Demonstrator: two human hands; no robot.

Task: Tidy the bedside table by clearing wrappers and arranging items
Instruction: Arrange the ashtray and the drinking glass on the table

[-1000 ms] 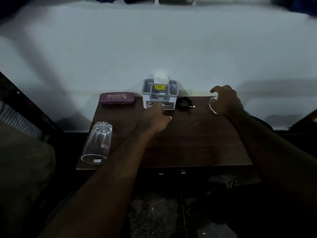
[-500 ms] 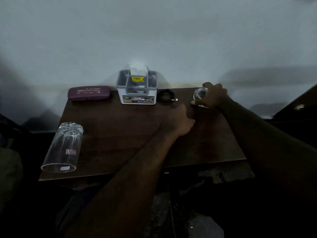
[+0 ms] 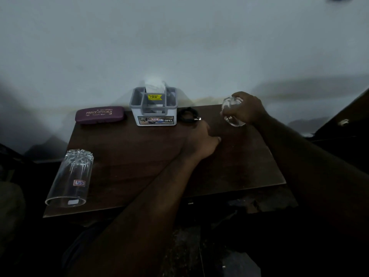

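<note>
Now the right hand (image 3: 247, 109) is wrapped around a small clear glass tumbler (image 3: 231, 112), gripping it tilted at the far right part of the dark brown wooden bedside table (image 3: 127, 148); whether its base touches the wood cannot be told; the left hand (image 3: 201, 140) rests knuckles-up on the tabletop just left of it, fingers curled loosely inward with nothing visible in them, the forearm crossing the table's near edge; just beyond the left hand's fingertips lies a coiled black cable (image 3: 188, 115) with a small metal plug end, beside the right wall of a grey-and-white plastic organiser box (image 3: 153, 114); that box stands at the back edge against the pale wall, has several compartments, a yellow price sticker at its rim and a label reading OPEL on its front, and a white folded paper (image 3: 154, 84) stands up out of its rear compartment; to the left of the box, apart from it, a maroon hard spectacle case (image 3: 99, 114) printed PRINCE OPTICALS lies flat along the back edge; well apart from all these, at the near left corner, 1 tall clear drinking glass (image 3: 69, 180) lies on its side with its open mouth toward the near edge and a small red-bordered sticker on its wall.
</note>
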